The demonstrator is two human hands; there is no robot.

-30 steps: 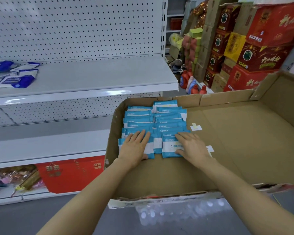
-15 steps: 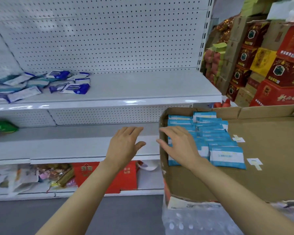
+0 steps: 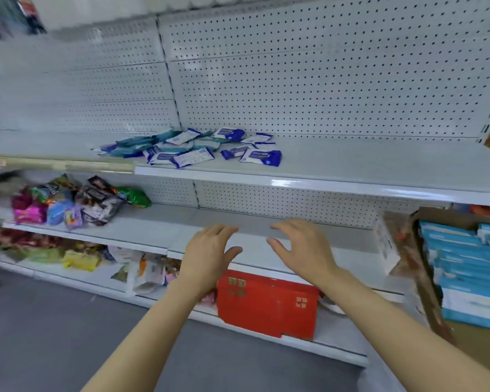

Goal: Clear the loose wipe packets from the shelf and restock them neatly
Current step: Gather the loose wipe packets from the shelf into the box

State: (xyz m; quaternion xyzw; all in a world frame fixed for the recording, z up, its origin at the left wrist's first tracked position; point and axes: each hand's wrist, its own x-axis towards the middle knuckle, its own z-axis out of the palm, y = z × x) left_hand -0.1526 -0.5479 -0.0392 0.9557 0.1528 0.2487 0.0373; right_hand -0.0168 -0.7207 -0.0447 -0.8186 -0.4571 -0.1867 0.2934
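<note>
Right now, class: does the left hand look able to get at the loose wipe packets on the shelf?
Probably yes: the left hand is open and empty, and nothing stands between it and the loose wipe packets above.

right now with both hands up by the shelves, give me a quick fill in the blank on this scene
1. The loose wipe packets lie on the ____ shelf.
2. Both the left hand and right hand hold ____.
3. The box on the bottom shelf is ____ in colour.
4. The stacked packets sit in a ____ tray.

Missing words: top; nothing; red; cardboard
</note>
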